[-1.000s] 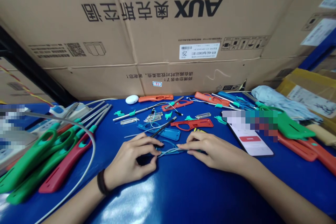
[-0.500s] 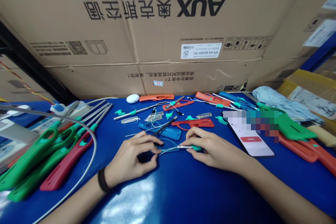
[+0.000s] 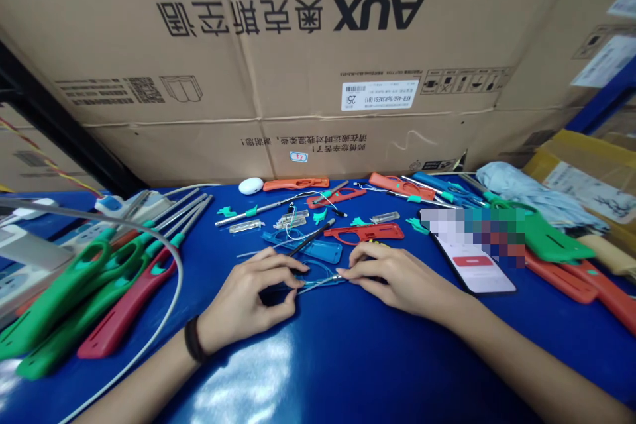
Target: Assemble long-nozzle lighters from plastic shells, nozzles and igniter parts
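My left hand (image 3: 258, 291) is curled at the left end of a translucent blue lighter casing (image 3: 320, 273), its thumb and fingertips closed on the edge. A thin pale wire or rod (image 3: 313, 287) runs beside that casing. My right hand (image 3: 397, 275) pinches at the casing's right end, with a small silvery metal piece (image 3: 336, 277) at its fingertips. Something yellow (image 3: 376, 246) shows behind the right fingers; its kind is hidden. Just beyond the hands lie another blue lighter casing half (image 3: 320, 250) and a dark rod (image 3: 312, 238).
Orange-red lighter casings (image 3: 368, 234), clear lighter tanks (image 3: 293, 220) and small green triggers (image 3: 320, 214) lie behind. Assembled green lighters (image 3: 64, 291) and a power strip (image 3: 64, 245) are left. A phone (image 3: 479, 271) lies right, before a cardboard box (image 3: 293, 93).
The green piece with a metal shaft in my right fingers is no longer visible. My right fingers have shifted left to the casing's end, and something yellow now shows behind them.
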Action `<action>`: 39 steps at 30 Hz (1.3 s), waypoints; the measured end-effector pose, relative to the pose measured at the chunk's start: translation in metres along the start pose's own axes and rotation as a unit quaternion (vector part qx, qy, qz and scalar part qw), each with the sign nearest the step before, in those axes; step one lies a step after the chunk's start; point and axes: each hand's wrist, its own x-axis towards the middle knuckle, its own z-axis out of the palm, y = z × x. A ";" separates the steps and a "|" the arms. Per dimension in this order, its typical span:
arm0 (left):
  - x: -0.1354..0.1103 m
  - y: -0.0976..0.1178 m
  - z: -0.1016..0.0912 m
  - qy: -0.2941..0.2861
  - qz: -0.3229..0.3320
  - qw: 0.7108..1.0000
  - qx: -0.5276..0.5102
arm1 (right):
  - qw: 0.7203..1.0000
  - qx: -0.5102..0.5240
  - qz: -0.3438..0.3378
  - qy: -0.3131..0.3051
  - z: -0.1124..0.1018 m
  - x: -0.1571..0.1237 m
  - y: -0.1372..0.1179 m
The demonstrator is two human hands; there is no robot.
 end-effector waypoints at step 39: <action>-0.005 -0.012 -0.014 0.000 -0.016 0.999 0.052 | 0.993 0.114 0.012 0.016 0.001 -0.001 -0.016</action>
